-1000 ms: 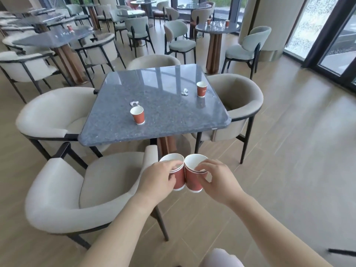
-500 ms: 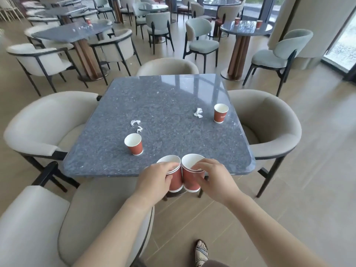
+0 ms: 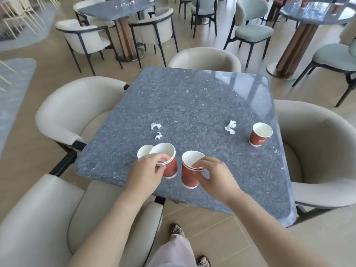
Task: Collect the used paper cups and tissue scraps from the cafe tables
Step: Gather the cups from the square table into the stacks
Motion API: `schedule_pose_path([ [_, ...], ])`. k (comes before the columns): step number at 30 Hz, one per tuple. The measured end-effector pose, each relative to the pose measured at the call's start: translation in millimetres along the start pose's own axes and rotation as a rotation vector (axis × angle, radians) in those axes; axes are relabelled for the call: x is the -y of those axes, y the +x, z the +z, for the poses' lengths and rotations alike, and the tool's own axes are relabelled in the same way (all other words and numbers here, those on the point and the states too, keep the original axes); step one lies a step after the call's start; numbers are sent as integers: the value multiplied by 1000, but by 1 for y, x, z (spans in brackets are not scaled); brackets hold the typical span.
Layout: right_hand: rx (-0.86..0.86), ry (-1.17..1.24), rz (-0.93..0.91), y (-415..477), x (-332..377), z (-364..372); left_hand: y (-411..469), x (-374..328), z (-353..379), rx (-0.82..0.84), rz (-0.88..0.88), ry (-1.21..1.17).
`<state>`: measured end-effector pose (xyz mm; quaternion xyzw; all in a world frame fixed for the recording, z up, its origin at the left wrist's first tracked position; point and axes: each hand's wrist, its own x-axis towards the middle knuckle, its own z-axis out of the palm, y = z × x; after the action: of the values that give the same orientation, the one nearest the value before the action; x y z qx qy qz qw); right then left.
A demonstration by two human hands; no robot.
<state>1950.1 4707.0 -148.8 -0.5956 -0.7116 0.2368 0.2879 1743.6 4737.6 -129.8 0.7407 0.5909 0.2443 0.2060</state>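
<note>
1. Both hands hold red paper cups over the near part of the grey table (image 3: 192,93): the left hand (image 3: 146,170) curls its fingers round the rim of the left cup stack (image 3: 170,167), whose rim shows several nested edges.
2. The right hand (image 3: 215,178) pinches the rim of the right cup stack (image 3: 187,176), thumb outside and fingertips over the lip; the cups tilt slightly and sit just beside the left ones, apart.
3. 1 more cup, the hidden cup (image 3: 144,151), shows only its white inside behind the left hand.
4. The far cup (image 3: 259,134) stands upright near the table's right edge, with the large tissue scrap (image 3: 230,127) just beside it.
5. 2 small tissue scraps (image 3: 155,125) lie close together beyond the left hand.
6. 4 cream armchairs (image 3: 77,105) ring the table.
7. Below, a pale trouser leg (image 3: 173,251) and patterned sandals (image 3: 177,229) show on the wooden floor.
</note>
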Motion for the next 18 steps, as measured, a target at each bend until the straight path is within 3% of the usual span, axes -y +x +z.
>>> schedule_pose_path([
  [8,46,-25,-52,84,5,18,46,49,-22,-121,-93,52],
  [18,74,-30,-45,127,-6,44,67,99,6,86,-180,61],
])
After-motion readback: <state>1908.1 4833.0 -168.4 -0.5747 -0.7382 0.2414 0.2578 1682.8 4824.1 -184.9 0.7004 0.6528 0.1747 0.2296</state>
